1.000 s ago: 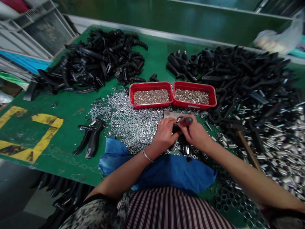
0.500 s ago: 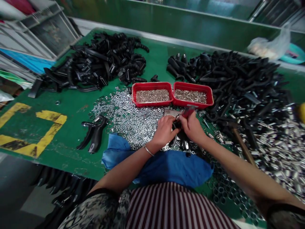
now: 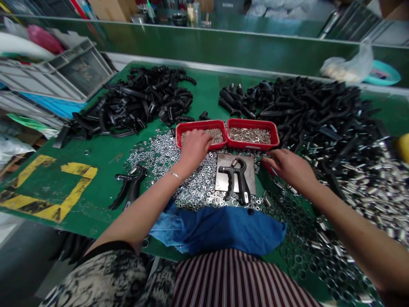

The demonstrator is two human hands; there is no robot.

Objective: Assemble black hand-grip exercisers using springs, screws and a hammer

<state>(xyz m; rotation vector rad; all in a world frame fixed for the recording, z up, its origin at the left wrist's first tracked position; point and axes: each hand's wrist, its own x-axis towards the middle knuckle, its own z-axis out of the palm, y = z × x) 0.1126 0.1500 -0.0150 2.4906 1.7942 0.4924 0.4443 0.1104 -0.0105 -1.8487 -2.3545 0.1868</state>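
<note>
My left hand (image 3: 194, 147) reaches into the left red bin (image 3: 178, 138), its fingers bent together over small metal parts; anything pinched is hidden. To the right of a metal plate (image 3: 220, 183), my right hand (image 3: 289, 168) is curled over a red-handled tool (image 3: 270, 167), whose working end I cannot make out. Lying on the plate is a black hand grip strengthener (image 3: 243, 185) with two handles and a metal spring at its top; neither hand touches it. A similar hand grip strengthener (image 3: 134, 187) rests on the table to the left, partly behind my left forearm.
The right red bin (image 3: 275, 136) holds small metal pins. Loose washers (image 3: 194, 187) surround the plate, with a blue cloth (image 3: 230, 228) in front. Black handles (image 3: 128, 98) are heaped at the back left, more black parts (image 3: 306, 102) at the back right, and metal sleeves (image 3: 377, 196) far right.
Both hands have parted from the grip strengthener on the plate. My left hand went forward to the left bin; my right moved right with the red-handled tool. The view has tilted up.
</note>
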